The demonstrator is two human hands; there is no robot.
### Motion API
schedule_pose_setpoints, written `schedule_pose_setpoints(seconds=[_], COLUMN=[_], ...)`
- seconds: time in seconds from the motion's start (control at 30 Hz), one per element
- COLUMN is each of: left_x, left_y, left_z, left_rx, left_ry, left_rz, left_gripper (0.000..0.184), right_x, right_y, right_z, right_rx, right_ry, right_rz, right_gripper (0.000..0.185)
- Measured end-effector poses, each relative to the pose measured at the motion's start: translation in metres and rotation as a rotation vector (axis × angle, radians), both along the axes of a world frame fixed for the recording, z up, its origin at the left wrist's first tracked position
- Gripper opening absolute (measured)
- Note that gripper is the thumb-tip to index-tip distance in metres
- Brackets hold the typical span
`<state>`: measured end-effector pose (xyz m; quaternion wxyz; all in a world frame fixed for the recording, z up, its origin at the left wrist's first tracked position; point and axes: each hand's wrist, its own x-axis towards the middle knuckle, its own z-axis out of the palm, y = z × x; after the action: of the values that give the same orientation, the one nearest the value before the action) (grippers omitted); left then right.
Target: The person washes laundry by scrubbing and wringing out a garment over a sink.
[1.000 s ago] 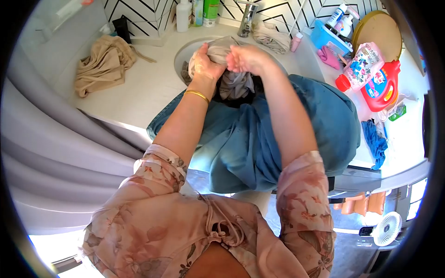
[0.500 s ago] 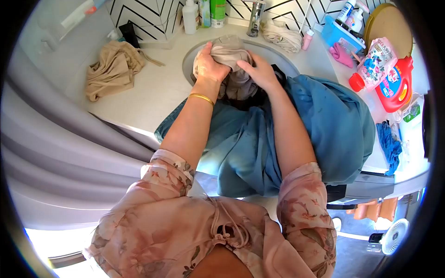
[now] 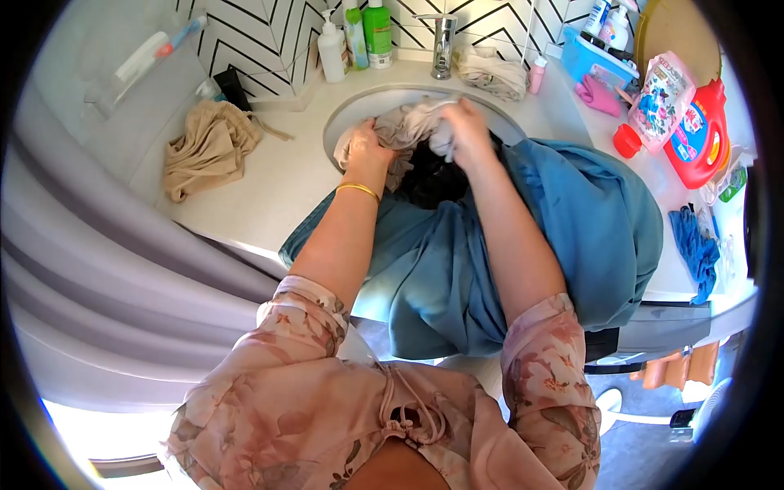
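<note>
Over the round sink (image 3: pixel 349 110), a light beige cloth (image 3: pixel 412 122) stretches between my two hands. My left hand (image 3: pixel 367 151), below which a gold bangle circles the wrist, is closed on the cloth's left part. The cloth's right end is gripped in my right hand (image 3: pixel 469 131). Dark fabric (image 3: pixel 433 180) lies in the sink under the cloth. A large teal cloth (image 3: pixel 449 269) hangs from the sink over the counter's front edge, beneath both forearms.
A tan cloth (image 3: pixel 212 147) lies on the counter (image 3: pixel 269 188) at left. Behind the sink stand the faucet (image 3: pixel 443 49), bottles (image 3: pixel 378 37) and a crumpled pale cloth (image 3: pixel 494 73). At right are a blue basket (image 3: pixel 600 64), a red detergent jug (image 3: pixel 702 139) and a blue cloth (image 3: pixel 694 249).
My right hand has closed on the beige cloth and moved up and to the right, stretching it sideways. More dark fabric shows beneath. The view has shifted slightly.
</note>
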<state>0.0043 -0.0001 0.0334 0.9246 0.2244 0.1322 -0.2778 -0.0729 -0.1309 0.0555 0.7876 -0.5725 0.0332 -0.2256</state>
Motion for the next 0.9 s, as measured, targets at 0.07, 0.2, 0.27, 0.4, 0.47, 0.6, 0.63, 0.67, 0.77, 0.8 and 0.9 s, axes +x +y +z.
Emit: schedule_pose_setpoints(seconds=[0.07, 0.2, 0.27, 0.4, 0.47, 0.6, 0.63, 0.67, 0.77, 0.8, 0.9], left_x=[-0.008, -0.011, -0.022, -0.040, -0.042, -0.005, -0.019, -0.027, -0.029, -0.031, -0.012], left_y=[-0.002, -0.005, -0.022, -0.020, -0.003, -0.014, -0.013, -0.016, -0.024, -0.025, -0.010], left_z=[-0.004, -0.030, -0.002, 0.017, 0.035, -0.059, -0.020, 0.005, 0.007, 0.009, -0.013], left_rx=[-0.041, -0.055, 0.104, 0.135, 0.135, 0.132, 0.136, 0.127, 0.177, 0.203, -0.033], left_ry=[-0.170, -0.545, -0.336, -0.286, -0.120, -0.877, -0.585, -0.299, -0.355, -0.301, -0.371], left_rz=[-0.036, -0.131, -0.132, -0.054, -0.071, 0.114, -0.067, -0.239, -0.285, -0.299, -0.180], left_gripper=[0.033, 0.027, 0.028, 0.015, 0.018, 0.025, 0.026, 0.026, 0.024, 0.023, 0.029], right_x=[-0.008, -0.014, 0.014, 0.010, 0.013, -0.026, -0.005, 0.010, 0.019, 0.021, 0.002], right_y=[0.042, 0.084, 0.048, 0.032, 0.049, 0.090, 0.070, 0.048, 0.017, 0.012, 0.057], right_z=[0.004, -0.006, 0.004, 0.000, -0.012, 0.032, 0.025, 0.023, -0.001, -0.011, -0.008], right_rx=[-0.623, -1.333, -0.847, -0.531, -0.822, -1.225, -1.094, -0.962, -0.747, -0.720, -1.028], right_ry=[-0.077, -0.430, 0.196, 0.344, 0.008, 0.137, 0.321, 0.492, 0.380, 0.345, 0.031], right_rz=[-0.205, -0.713, -0.641, -0.551, -0.637, -0.325, -0.441, -0.562, -0.583, -0.539, -0.499], right_gripper=[0.013, 0.024, 0.021, 0.033, 0.045, 0.043, 0.042, 0.042, 0.038, 0.037, 0.037])
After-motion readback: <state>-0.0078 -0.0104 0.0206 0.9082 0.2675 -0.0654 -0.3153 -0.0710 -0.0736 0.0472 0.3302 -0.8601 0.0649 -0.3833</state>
